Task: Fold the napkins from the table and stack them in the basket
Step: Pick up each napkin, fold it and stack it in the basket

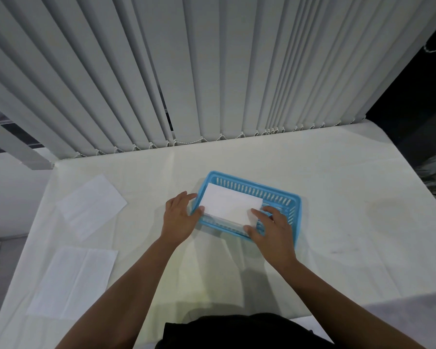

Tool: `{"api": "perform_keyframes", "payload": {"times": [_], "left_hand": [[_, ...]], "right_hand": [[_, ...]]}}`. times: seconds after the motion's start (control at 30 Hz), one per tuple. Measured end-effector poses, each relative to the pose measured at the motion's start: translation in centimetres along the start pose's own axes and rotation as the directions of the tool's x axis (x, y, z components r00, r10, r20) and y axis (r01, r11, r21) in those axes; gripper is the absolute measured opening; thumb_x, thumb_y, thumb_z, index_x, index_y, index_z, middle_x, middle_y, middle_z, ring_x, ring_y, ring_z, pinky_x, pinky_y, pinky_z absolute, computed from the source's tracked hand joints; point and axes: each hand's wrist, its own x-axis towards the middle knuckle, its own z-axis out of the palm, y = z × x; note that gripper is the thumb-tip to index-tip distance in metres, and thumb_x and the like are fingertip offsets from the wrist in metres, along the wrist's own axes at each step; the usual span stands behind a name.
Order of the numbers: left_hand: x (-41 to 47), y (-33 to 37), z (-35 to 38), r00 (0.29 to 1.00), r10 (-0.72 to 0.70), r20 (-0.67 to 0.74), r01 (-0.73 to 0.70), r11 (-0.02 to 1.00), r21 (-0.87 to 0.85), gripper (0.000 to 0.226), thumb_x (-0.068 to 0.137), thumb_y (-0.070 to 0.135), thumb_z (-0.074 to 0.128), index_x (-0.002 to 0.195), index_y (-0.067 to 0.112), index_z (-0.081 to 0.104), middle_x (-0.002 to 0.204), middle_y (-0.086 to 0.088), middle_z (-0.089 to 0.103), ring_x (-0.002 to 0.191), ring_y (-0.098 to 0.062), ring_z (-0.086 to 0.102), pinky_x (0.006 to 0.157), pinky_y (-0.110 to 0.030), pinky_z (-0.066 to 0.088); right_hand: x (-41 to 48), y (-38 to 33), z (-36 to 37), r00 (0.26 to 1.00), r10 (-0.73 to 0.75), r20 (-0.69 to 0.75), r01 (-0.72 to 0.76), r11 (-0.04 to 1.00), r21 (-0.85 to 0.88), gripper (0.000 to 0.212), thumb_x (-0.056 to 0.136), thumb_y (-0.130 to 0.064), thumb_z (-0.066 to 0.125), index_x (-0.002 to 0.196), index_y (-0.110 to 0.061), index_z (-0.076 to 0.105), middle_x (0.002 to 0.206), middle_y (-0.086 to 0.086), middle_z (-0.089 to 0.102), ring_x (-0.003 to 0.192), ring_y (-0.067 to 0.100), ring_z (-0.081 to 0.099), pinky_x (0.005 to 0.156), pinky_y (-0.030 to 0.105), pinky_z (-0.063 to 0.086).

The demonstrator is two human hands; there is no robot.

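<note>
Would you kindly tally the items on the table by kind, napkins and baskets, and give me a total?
Napkins: 3 (folded napkin, far flat napkin, near flat napkin)
Baskets: 1 (blue basket)
Total: 4; any napkins hidden beneath the folded one are not counted.

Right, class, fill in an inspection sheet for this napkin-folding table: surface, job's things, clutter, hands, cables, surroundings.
Surface: table under a white, creased cover, with faint marks towards the right.
Job's things: blue basket with a folded napkin at its top; far napkin and near napkin lie flat at the table's left.
Clutter: nothing seen.
Hands: left hand rests straight against the basket's left end; right hand seems to pinch the folded napkin's near right corner.
Cables: nothing seen.
Surroundings: vertical blinds behind the table; a dark area to the right.
</note>
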Motion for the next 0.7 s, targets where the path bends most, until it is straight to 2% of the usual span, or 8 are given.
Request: {"api": "perform_keyframes", "payload": {"times": [0.07, 0.2, 0.27, 0.33, 0.4, 0.47, 0.57, 0.7], "left_hand": [[0.2, 0.4, 0.1, 0.999, -0.020, -0.025, 0.017, 0.994, -0.104, 0.046, 0.094, 0.039, 0.051, 0.137, 0.025, 0.046, 0.146, 0.003, 0.042, 0.136, -0.021, 0.031, 0.114, -0.040, 0.030], [0.8, 1.6, 0.2, 0.989, -0.122, 0.081, 0.141, 0.944, -0.299, 0.044, 0.098, 0.040, 0.041, 0.138, 0.021, 0.045, 0.142, -0.002, 0.047, 0.128, -0.021, 0.045, 0.108, -0.038, 0.039], [1.1, 2.1, 0.3, 0.970, -0.176, 0.170, 0.231, 0.885, -0.403, 0.043, 0.100, 0.041, 0.033, 0.131, 0.017, 0.050, 0.134, -0.005, 0.054, 0.115, -0.019, 0.052, 0.097, -0.033, 0.040], [1.3, 2.5, 0.5, 0.933, -0.257, 0.252, 0.354, 0.785, -0.509, 0.043, 0.101, 0.042, 0.028, 0.119, 0.015, 0.056, 0.122, -0.007, 0.060, 0.104, -0.019, 0.055, 0.093, -0.034, 0.041], [1.1, 2.7, 0.6, 0.887, -0.322, 0.330, 0.460, 0.667, -0.586, 0.038, 0.101, 0.043, 0.029, 0.110, 0.018, 0.056, 0.110, -0.005, 0.061, 0.101, -0.021, 0.056, 0.099, -0.040, 0.044], [0.9, 2.5, 0.9, 0.872, -0.325, 0.366, 0.490, 0.590, -0.642, 0.032, 0.101, 0.041, 0.031, 0.109, 0.021, 0.054, 0.103, -0.002, 0.062, 0.097, -0.020, 0.058, 0.101, -0.041, 0.044], [0.3, 2.5, 0.9, 0.878, -0.300, 0.372, 0.478, 0.567, -0.671, 0.029, 0.101, 0.040, 0.031, 0.110, 0.023, 0.054, 0.099, 0.002, 0.062, 0.094, -0.018, 0.058, 0.100, -0.041, 0.044], [0.0, 1.8, 0.5, 0.899, -0.291, 0.326, 0.437, 0.576, -0.691, 0.032, 0.101, 0.041, 0.028, 0.113, 0.024, 0.053, 0.101, 0.002, 0.061, 0.102, -0.019, 0.056, 0.102, -0.040, 0.043]], "right_hand": [[-0.2, 0.3, -0.1, 0.996, 0.016, -0.084, -0.019, 0.999, -0.037, 0.058, 0.086, -0.061, 0.043, 0.135, -0.031, 0.052, 0.146, 0.001, 0.042, 0.133, 0.025, 0.036, 0.109, 0.043, 0.031], [-0.6, 1.3, -1.1, 0.965, 0.134, -0.224, -0.130, 0.991, 0.034, 0.058, 0.092, -0.043, 0.051, 0.144, -0.022, 0.038, 0.156, 0.012, 0.026, 0.136, 0.034, 0.025, 0.111, 0.051, 0.026], [-0.8, 2.0, -1.7, 0.954, 0.204, -0.221, -0.188, 0.978, 0.090, 0.062, 0.093, -0.036, 0.056, 0.148, -0.018, 0.032, 0.158, 0.014, 0.020, 0.137, 0.036, 0.021, 0.113, 0.050, 0.024], [-0.9, 3.1, -1.6, 0.934, 0.318, -0.163, -0.284, 0.938, 0.200, 0.066, 0.094, -0.037, 0.054, 0.150, -0.016, 0.027, 0.158, 0.014, 0.018, 0.141, 0.035, 0.017, 0.115, 0.050, 0.021], [-1.0, 4.2, -1.2, 0.922, 0.380, -0.068, -0.342, 0.887, 0.311, 0.068, 0.091, -0.049, 0.049, 0.148, -0.019, 0.027, 0.154, 0.011, 0.028, 0.141, 0.032, 0.025, 0.115, 0.052, 0.026], [-1.3, 4.7, -0.7, 0.923, 0.384, -0.016, -0.334, 0.823, 0.460, 0.064, 0.086, -0.057, 0.048, 0.140, -0.024, 0.035, 0.137, 0.004, 0.050, 0.126, 0.026, 0.049, 0.103, 0.054, 0.043], [-1.3, 4.2, -0.5, 0.928, 0.372, 0.019, -0.316, 0.758, 0.570, 0.054, 0.086, -0.049, 0.054, 0.134, -0.031, 0.037, 0.121, -0.006, 0.060, 0.107, 0.015, 0.063, 0.088, 0.047, 0.055], [-0.8, 2.9, 0.0, 0.925, 0.379, 0.027, -0.327, 0.759, 0.564, 0.062, 0.082, -0.059, 0.053, 0.135, -0.035, 0.033, 0.123, -0.004, 0.058, 0.105, 0.016, 0.065, 0.080, 0.047, 0.059]]}}
